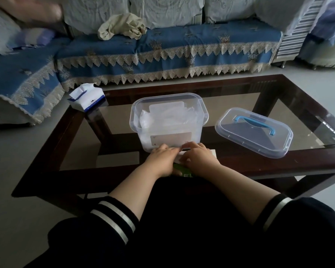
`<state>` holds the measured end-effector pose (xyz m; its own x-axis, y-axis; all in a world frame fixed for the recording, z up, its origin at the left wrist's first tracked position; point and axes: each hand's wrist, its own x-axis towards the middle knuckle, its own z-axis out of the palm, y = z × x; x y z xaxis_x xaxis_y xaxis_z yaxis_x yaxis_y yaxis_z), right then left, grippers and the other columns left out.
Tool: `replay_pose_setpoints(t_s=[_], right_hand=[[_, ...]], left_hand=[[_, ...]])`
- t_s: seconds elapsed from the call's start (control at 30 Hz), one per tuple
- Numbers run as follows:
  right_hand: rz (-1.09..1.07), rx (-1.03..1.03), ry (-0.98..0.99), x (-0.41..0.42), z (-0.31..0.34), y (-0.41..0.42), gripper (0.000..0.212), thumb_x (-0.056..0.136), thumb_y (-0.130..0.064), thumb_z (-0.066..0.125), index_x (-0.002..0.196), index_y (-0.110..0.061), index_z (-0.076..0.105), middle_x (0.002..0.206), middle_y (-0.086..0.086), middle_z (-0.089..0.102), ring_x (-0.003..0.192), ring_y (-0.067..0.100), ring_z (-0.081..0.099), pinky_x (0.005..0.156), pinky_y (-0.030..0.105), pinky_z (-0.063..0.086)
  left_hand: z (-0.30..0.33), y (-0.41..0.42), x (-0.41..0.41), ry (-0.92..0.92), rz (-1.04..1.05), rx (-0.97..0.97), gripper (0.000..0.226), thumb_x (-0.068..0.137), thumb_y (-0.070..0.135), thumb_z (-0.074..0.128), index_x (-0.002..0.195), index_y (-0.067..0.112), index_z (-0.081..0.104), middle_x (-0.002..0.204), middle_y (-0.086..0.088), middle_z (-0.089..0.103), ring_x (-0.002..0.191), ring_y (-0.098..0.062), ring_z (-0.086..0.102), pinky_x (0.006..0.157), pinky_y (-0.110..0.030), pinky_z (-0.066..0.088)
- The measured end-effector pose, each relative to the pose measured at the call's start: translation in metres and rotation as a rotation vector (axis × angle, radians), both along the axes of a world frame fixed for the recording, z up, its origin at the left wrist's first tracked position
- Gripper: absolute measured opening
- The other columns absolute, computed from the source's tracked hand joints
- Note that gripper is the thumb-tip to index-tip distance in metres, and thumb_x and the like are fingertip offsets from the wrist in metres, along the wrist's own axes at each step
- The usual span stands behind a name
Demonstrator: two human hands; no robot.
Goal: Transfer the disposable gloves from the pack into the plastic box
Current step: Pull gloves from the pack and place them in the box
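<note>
The clear plastic box (168,122) is standing upright and open near the middle of the table (307,113), with crumpled clear gloves (146,119) lying inside it. The pack (184,170), white with a green end, is lying flat at the table's near edge, just before the box.

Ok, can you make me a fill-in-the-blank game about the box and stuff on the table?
1. The handle on the lid is coloured ____.
2. The lid lies on the table, to the ____ of the plastic box.
3. The tissue pack sits at the table's far ____ corner.
4. Both the left hand and the right hand work on the glove pack just in ____ of the box.

Missing words: blue; right; left; front
</note>
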<state>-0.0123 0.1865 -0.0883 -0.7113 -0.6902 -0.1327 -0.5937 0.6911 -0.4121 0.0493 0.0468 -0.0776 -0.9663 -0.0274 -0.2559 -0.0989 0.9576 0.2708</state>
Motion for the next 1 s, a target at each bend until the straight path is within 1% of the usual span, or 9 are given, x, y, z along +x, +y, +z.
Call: replay_pose_setpoints(t_s=[0.2, 0.33, 0.43, 0.5, 0.57, 0.67, 0.77, 0.9, 1.0], right_hand=[[-0.100, -0.105, -0.133, -0.011, -0.002, -0.003, 0.015, 0.084, -0.022, 0.065, 0.091, -0.016, 0.077, 0.135, -0.002, 0.051, 0.122, 0.021, 0.046, 0.103, 0.032, 0.038], [-0.120, -0.142, -0.210, -0.014, 0.003, -0.001, 0.020, 0.084, -0.020, 0.068, 0.090, -0.001, 0.075, 0.116, 0.014, 0.064, 0.108, 0.026, 0.057, 0.091, 0.031, 0.045], [-0.192, -0.249, -0.295, -0.014, 0.006, 0.002, 0.015, 0.085, -0.018, 0.069, 0.078, -0.005, 0.072, 0.104, 0.015, 0.069, 0.094, 0.023, 0.062, 0.082, 0.030, 0.046], [-0.227, -0.298, -0.329, -0.014, 0.008, 0.004, 0.017, 0.088, -0.019, 0.066, 0.081, -0.004, 0.073, 0.092, 0.015, 0.069, 0.081, 0.020, 0.057, 0.075, 0.032, 0.046], [-0.255, -0.358, -0.334, -0.015, 0.009, 0.006, 0.023, 0.089, -0.020, 0.065, 0.091, 0.002, 0.071, 0.085, 0.012, 0.065, 0.079, 0.019, 0.054, 0.071, 0.030, 0.042], [-0.239, -0.371, -0.347, -0.018, 0.011, 0.010, 0.028, 0.085, -0.026, 0.070, 0.103, -0.004, 0.067, 0.095, 0.004, 0.065, 0.090, 0.017, 0.059, 0.078, 0.029, 0.044], [-0.152, -0.237, -0.256, -0.016, 0.009, 0.010, 0.044, 0.078, -0.036, 0.075, 0.115, -0.016, 0.063, 0.105, -0.007, 0.057, 0.097, 0.011, 0.054, 0.084, 0.026, 0.043], [-0.136, -0.255, -0.121, -0.014, 0.007, 0.005, 0.014, 0.082, -0.028, 0.069, 0.086, -0.016, 0.073, 0.097, 0.002, 0.066, 0.090, 0.018, 0.060, 0.081, 0.035, 0.050], [-0.152, -0.380, -0.206, -0.016, 0.010, 0.003, 0.009, 0.083, -0.022, 0.073, 0.086, -0.013, 0.074, 0.094, 0.006, 0.070, 0.087, 0.016, 0.061, 0.081, 0.031, 0.048]], left_hand=[[-0.001, 0.000, -0.001, 0.004, 0.005, -0.002, 0.075, 0.082, 0.043, 0.073, 0.145, 0.030, 0.035, 0.149, 0.003, 0.041, 0.132, -0.024, 0.031, 0.107, -0.039, 0.025], [0.002, -0.001, 0.001, -0.027, 0.041, 0.090, 0.076, 0.084, 0.039, 0.072, 0.148, 0.031, 0.032, 0.150, 0.001, 0.036, 0.139, -0.023, 0.025, 0.115, -0.040, 0.020], [0.000, -0.003, 0.002, -0.021, 0.062, 0.103, 0.077, 0.081, 0.039, 0.075, 0.147, 0.033, 0.035, 0.149, 0.001, 0.037, 0.140, -0.023, 0.027, 0.116, -0.041, 0.022], [-0.001, -0.003, 0.002, -0.017, 0.059, 0.128, 0.074, 0.081, 0.035, 0.075, 0.145, 0.032, 0.038, 0.148, 0.003, 0.039, 0.139, -0.020, 0.028, 0.115, -0.039, 0.023], [0.000, -0.003, 0.002, 0.001, 0.049, 0.141, 0.071, 0.081, 0.032, 0.076, 0.142, 0.030, 0.041, 0.146, 0.004, 0.040, 0.137, -0.018, 0.030, 0.113, -0.036, 0.025], [-0.002, -0.003, 0.001, 0.008, 0.056, 0.150, 0.072, 0.079, 0.033, 0.078, 0.141, 0.029, 0.042, 0.147, 0.004, 0.040, 0.138, -0.018, 0.031, 0.114, -0.036, 0.026], [-0.003, -0.004, 0.001, 0.004, 0.051, 0.147, 0.074, 0.078, 0.033, 0.078, 0.142, 0.027, 0.041, 0.147, 0.003, 0.040, 0.138, -0.018, 0.030, 0.114, -0.037, 0.026], [-0.007, -0.005, -0.002, 0.015, 0.047, 0.143, 0.069, 0.076, 0.034, 0.079, 0.137, 0.030, 0.047, 0.142, 0.005, 0.044, 0.134, -0.017, 0.032, 0.111, -0.038, 0.030], [-0.010, -0.008, -0.003, 0.001, 0.071, 0.150, 0.068, 0.073, 0.036, 0.080, 0.134, 0.029, 0.051, 0.138, 0.003, 0.048, 0.131, -0.020, 0.038, 0.109, -0.041, 0.035]])
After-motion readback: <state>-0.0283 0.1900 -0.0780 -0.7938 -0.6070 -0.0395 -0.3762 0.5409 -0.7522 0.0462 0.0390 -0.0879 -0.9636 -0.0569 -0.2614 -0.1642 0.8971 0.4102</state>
